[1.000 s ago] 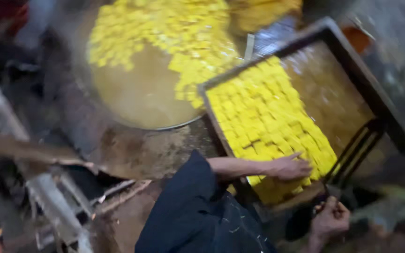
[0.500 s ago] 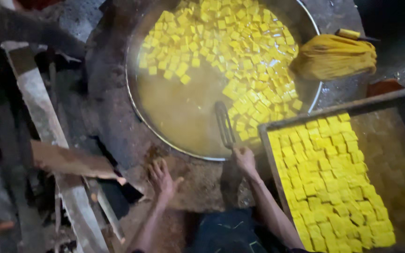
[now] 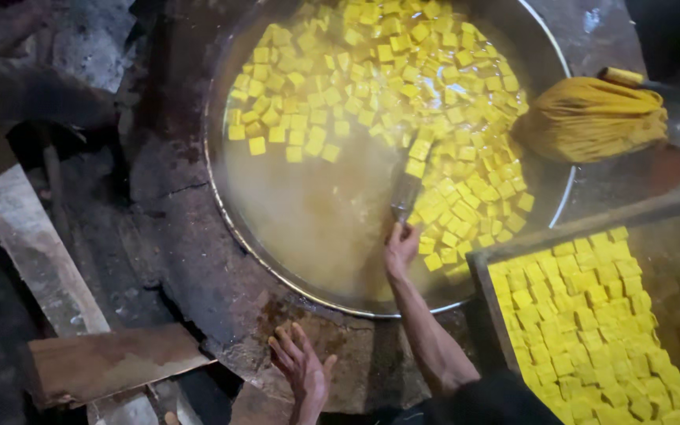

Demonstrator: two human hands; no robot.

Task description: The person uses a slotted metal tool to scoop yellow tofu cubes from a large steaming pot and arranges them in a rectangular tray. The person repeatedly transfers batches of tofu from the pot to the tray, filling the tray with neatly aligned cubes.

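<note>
I'm looking into a rough food workshop: 1 huge metal pan (image 3: pixel 222 197) of yellow cubes (image 3: pixel 371 71), sooty masonry stove (image 3: pixel 175 236), wooden tray (image 3: pixel 485 291).

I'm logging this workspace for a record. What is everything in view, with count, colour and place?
pan: one, metal, centre, holding cloudy liquid
cubes in pan: many, yellow, floating
tool: one, dark, in the liquid
tray: one, dark, lower right
cubes in tray: many, yellow, packed rows
cloth bundle: one, yellow, right of pan
wooden board: one, brown, lower left
left hand: resting on the stone ledge
right hand: gripping the tool
</note>
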